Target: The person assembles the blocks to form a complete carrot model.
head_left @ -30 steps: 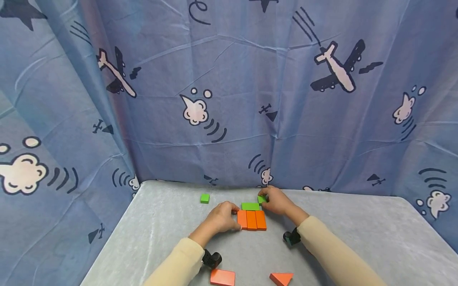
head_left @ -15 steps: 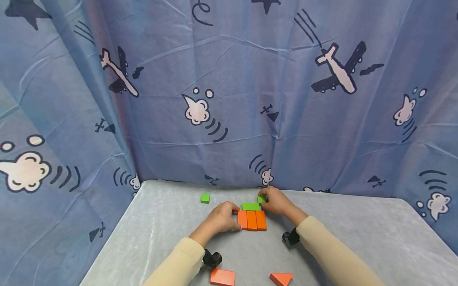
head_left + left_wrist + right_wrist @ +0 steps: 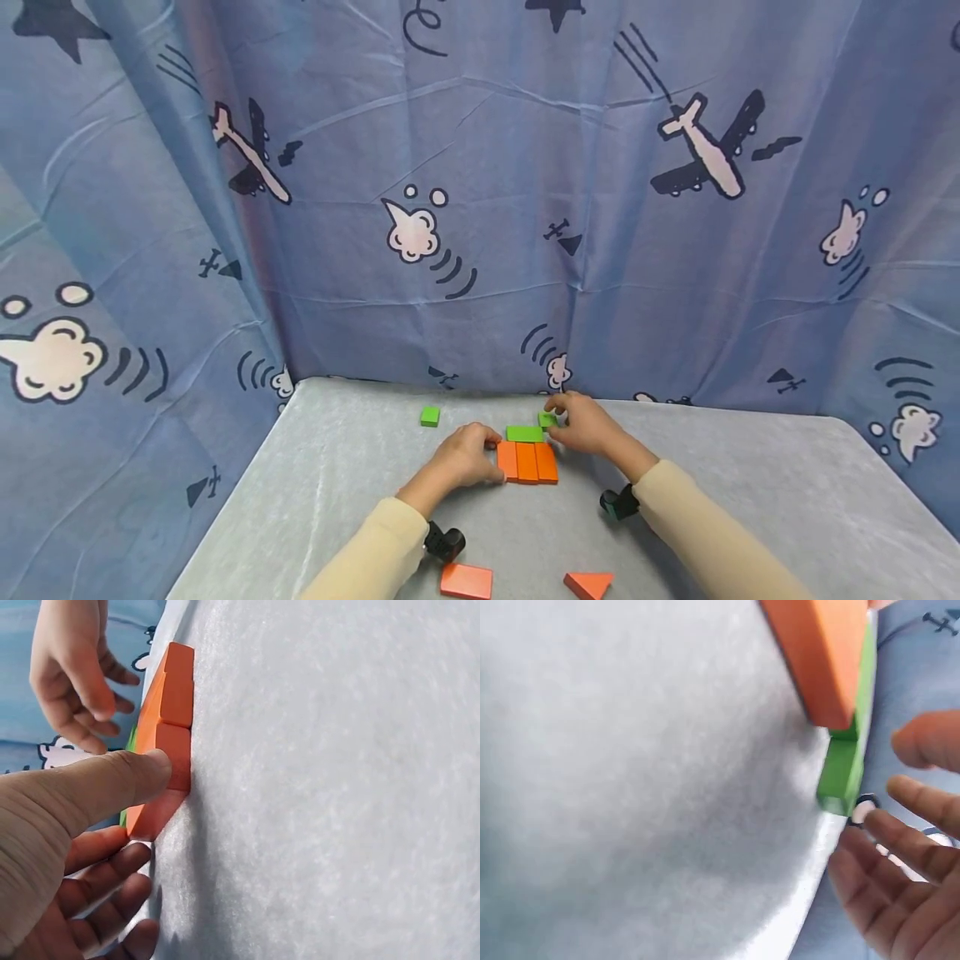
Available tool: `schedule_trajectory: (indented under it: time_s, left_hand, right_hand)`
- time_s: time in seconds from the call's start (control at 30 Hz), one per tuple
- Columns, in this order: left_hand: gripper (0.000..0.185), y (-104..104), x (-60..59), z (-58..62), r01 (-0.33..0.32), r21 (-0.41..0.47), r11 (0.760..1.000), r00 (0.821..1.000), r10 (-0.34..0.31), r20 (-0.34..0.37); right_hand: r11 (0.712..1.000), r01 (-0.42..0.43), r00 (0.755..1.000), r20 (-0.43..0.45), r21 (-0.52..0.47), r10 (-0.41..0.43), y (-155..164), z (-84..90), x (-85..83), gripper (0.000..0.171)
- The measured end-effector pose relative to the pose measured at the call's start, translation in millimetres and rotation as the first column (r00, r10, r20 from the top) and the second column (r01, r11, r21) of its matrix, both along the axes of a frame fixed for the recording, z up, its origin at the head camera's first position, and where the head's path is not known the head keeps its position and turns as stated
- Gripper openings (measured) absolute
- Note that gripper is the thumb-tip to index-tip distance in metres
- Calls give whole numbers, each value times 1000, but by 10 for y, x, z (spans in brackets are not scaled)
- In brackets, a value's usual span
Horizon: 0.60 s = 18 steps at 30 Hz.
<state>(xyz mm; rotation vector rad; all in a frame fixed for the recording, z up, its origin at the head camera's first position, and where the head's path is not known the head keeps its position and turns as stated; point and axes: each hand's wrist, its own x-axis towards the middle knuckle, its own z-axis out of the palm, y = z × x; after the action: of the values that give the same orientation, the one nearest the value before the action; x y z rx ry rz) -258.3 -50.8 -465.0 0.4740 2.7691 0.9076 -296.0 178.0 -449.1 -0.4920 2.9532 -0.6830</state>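
Three orange blocks lie side by side on the table. My left hand (image 3: 463, 458) pinches the leftmost orange block (image 3: 507, 461) at its ends; the left wrist view shows the thumb on the near face of this block (image 3: 178, 757). A green rectangular block (image 3: 525, 433) lies along the row's far side. Just beyond its right end is a small green block (image 3: 546, 419). My right hand (image 3: 587, 423) hovers beside that block, its fingers spread. In the right wrist view those fingers are apart from the small green block (image 3: 840, 772).
Another small green block (image 3: 430, 417) lies at the back left. Nearer to me are a light-orange rectangular block (image 3: 467, 582) and an orange triangular block (image 3: 589, 584). A blue patterned curtain (image 3: 480, 208) hangs behind the grey-white table (image 3: 750, 483).
My right hand has let go of the small green block and drawn slightly right. My left hand stays on the orange block.
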Motion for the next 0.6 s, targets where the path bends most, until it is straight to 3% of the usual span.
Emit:
schedule_trajectory:
  time_s: [0.23, 0.6]
  left_hand:
    - [51, -8, -7, 15, 8, -48, 999, 999, -10, -39]
    - [52, -41, 8, 1, 47, -7, 999, 999, -47, -25]
  right_hand:
    - [991, -125, 992, 20, 48, 124, 4, 86, 254, 39]
    - [991, -126, 992, 18, 47, 125, -17, -8, 425, 49]
